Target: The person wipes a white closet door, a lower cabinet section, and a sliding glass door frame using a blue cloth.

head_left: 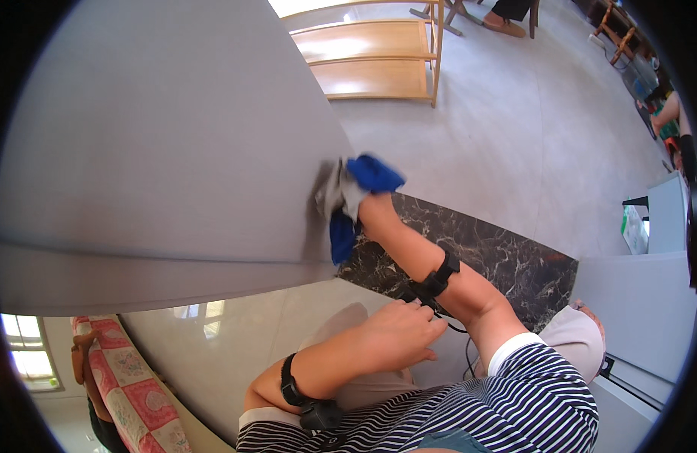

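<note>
Blue-and-grey cloth (350,189) in right hand (374,205)

You had two arms (409,245), two straps (439,276) and at least one cloth (375,174), too bunched to count surely. Around you were one big panel (175,136), one sill (499,253), one rack (371,41), one quilt (135,370) and one window (27,347); other people's limbs (668,113) showed in three places.

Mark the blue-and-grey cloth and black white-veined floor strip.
Blue-and-grey cloth (350,192): head view, on its grey middle.
Black white-veined floor strip (515,264): head view, bare surface toward its right end.
</note>
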Motion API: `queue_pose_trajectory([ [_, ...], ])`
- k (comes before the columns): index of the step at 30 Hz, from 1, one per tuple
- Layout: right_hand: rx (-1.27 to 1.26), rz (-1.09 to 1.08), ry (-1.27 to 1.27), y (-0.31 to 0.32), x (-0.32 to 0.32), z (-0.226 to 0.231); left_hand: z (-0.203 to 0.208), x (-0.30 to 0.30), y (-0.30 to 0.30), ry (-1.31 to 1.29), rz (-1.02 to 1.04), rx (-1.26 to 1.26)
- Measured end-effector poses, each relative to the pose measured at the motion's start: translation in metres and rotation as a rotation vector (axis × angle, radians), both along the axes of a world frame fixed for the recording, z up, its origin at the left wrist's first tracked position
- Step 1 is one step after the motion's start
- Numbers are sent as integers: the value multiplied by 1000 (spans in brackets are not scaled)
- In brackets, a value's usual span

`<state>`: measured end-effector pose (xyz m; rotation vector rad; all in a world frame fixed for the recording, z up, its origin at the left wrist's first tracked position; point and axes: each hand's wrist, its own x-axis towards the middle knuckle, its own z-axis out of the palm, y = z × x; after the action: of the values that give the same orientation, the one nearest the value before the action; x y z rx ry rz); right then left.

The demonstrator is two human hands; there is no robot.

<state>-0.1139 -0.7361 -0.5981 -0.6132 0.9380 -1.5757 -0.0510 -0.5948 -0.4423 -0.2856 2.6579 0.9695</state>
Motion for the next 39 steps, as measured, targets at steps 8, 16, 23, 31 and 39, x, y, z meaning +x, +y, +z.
queue_pose_trajectory([
  [8, -705, -396, 772, -12, 27, 70, 7, 7, -7, -23, 95, 84],
  [16, -151, -178, 355, -41, 10, -103, 15, -8, -15, -18, 41, 90],
  [23, -177, -133, 298, -9, 35, -16, 3, 6, -13, -49, 94, 112],
  [31, -397, -398, 470, -30, 20, -29, 12, -4, -22, -93, 90, 140],
  [39, 107, -4, -635, -32, 4, -67, 2, -9, -20, -56, 30, 140],
])
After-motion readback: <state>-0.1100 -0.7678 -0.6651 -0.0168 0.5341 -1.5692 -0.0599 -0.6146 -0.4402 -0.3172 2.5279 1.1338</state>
